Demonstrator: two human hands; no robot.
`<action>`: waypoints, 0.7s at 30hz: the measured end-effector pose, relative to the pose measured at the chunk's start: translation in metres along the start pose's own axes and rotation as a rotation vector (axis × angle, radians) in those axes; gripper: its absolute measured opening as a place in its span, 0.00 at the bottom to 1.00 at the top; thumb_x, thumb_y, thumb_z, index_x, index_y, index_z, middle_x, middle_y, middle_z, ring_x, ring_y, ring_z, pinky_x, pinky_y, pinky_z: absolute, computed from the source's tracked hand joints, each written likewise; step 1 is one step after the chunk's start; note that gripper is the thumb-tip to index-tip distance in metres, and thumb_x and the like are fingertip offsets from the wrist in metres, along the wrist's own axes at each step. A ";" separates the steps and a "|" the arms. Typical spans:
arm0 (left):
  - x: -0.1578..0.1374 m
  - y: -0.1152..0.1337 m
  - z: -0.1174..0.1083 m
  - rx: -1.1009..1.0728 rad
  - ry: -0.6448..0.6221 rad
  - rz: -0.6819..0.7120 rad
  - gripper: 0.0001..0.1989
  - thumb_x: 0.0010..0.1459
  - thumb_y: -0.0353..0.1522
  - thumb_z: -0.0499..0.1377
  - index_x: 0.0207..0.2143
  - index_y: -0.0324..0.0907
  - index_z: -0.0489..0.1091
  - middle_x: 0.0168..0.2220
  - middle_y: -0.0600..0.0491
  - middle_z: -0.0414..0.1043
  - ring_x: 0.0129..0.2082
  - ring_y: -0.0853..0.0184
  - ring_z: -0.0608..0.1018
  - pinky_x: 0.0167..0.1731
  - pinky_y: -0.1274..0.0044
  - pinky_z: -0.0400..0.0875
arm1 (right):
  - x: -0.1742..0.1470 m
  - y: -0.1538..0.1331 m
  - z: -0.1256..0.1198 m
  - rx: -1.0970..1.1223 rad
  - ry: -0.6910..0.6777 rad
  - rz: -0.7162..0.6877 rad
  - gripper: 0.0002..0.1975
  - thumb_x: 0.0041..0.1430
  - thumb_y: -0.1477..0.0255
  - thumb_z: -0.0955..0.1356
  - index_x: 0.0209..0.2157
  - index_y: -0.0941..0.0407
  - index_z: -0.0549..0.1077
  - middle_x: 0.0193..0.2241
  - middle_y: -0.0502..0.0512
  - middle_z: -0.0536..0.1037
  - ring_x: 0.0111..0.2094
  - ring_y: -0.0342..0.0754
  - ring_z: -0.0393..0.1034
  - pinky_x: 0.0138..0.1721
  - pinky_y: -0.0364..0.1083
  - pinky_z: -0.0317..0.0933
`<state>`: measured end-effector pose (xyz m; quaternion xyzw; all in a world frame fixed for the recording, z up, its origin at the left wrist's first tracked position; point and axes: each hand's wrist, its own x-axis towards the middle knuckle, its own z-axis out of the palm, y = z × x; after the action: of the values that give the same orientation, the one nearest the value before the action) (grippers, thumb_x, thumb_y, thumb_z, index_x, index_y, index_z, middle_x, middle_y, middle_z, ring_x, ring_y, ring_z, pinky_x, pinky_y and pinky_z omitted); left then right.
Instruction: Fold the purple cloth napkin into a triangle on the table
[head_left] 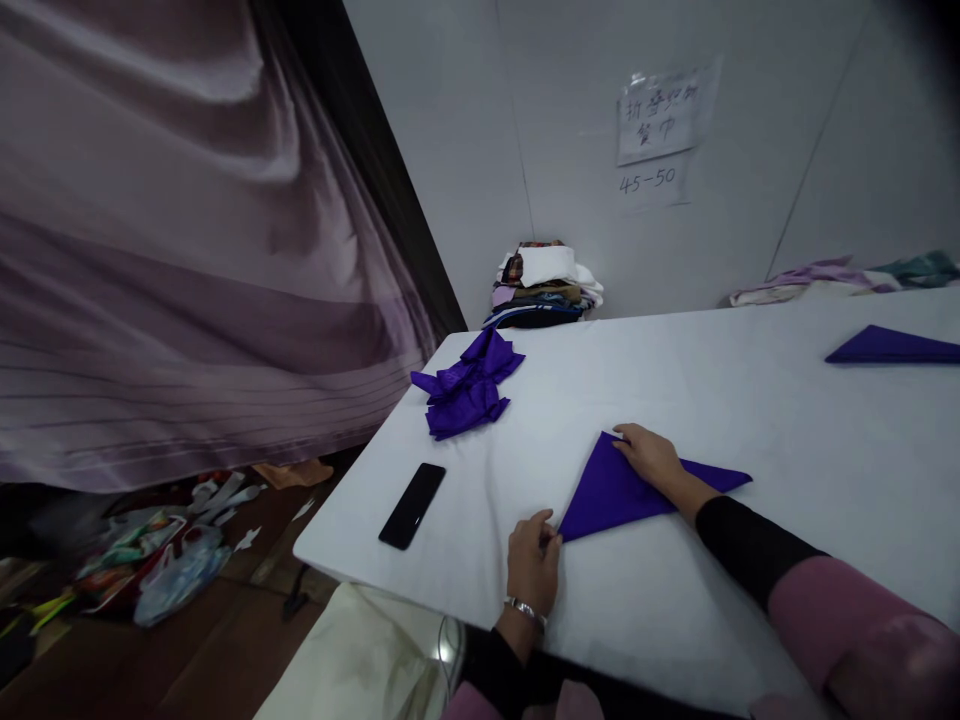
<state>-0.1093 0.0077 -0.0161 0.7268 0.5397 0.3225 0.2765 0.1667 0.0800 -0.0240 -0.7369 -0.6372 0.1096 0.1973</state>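
While the purple napkin (626,490) lay folded into a flat triangle on the white table (750,400), just below the middle of the frame, both hands rested on it. The left hand (531,565) sat at the napkin's lower left tip with its fingers curled together, seemingly pinching that corner — though the grip itself was partly hidden by the knuckles. A metal bracelet (525,609) circled that wrist. The right hand (651,455) lay flat, palm down, on the upper point of the triangle, fingers held loosely together and pressing the cloth to the table; its dark sleeve ran off toward the lower right.

Left of the hands, near the table's edge, a black phone (412,505) lay face up. Above it, toward the centre of the frame, sat a crumpled heap of purple cloth (466,385). Another folded purple triangle (892,346) lay at the right edge. A stack of folded fabrics (544,285) stood against the wall at the table's far side, under a taped paper sign (660,115) — its writing too small to read surely.
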 end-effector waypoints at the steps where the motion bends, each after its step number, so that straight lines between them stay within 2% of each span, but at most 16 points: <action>1: 0.000 0.000 0.000 0.000 -0.001 0.008 0.17 0.51 0.26 0.55 0.44 0.42 0.69 0.32 0.53 0.72 0.36 0.64 0.72 0.42 0.67 0.67 | 0.000 0.000 0.000 -0.009 -0.009 -0.025 0.17 0.61 0.68 0.60 0.51 0.54 0.68 0.49 0.57 0.73 0.46 0.51 0.68 0.43 0.47 0.61; 8: 0.009 0.000 -0.007 0.077 -0.042 0.022 0.15 0.51 0.28 0.54 0.42 0.42 0.70 0.32 0.52 0.72 0.35 0.62 0.73 0.40 0.67 0.69 | -0.001 0.001 -0.003 -0.006 -0.006 -0.117 0.17 0.62 0.68 0.60 0.51 0.55 0.68 0.48 0.57 0.73 0.47 0.51 0.68 0.44 0.46 0.60; 12: 0.033 0.029 -0.006 0.141 -0.055 0.169 0.11 0.55 0.30 0.53 0.41 0.42 0.70 0.39 0.48 0.73 0.42 0.60 0.73 0.46 0.64 0.67 | -0.001 0.001 -0.003 0.033 0.016 -0.126 0.17 0.61 0.68 0.61 0.50 0.54 0.69 0.48 0.57 0.73 0.48 0.50 0.67 0.46 0.46 0.60; 16: 0.067 0.074 0.026 0.198 -0.228 0.355 0.16 0.59 0.30 0.49 0.48 0.41 0.68 0.52 0.47 0.68 0.54 0.60 0.67 0.56 0.64 0.59 | -0.002 -0.001 -0.003 0.067 0.031 -0.116 0.17 0.60 0.69 0.62 0.51 0.56 0.69 0.47 0.58 0.73 0.47 0.50 0.67 0.47 0.46 0.59; 18: 0.083 0.089 0.049 0.261 -0.323 0.380 0.19 0.59 0.29 0.48 0.53 0.39 0.64 0.58 0.45 0.62 0.59 0.59 0.62 0.59 0.63 0.54 | -0.003 -0.001 -0.005 0.088 0.036 -0.114 0.17 0.60 0.70 0.62 0.51 0.56 0.69 0.47 0.58 0.74 0.48 0.50 0.67 0.48 0.46 0.59; 21: 0.099 0.093 0.077 0.340 -0.391 0.350 0.24 0.60 0.31 0.48 0.59 0.36 0.57 0.63 0.43 0.52 0.64 0.56 0.52 0.61 0.61 0.47 | -0.005 -0.001 -0.009 0.129 0.039 -0.139 0.17 0.59 0.73 0.62 0.49 0.56 0.70 0.47 0.57 0.74 0.48 0.49 0.66 0.49 0.46 0.58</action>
<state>0.0270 0.0745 0.0207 0.8927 0.3894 0.1245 0.1897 0.1688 0.0741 -0.0156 -0.6788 -0.6743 0.1220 0.2637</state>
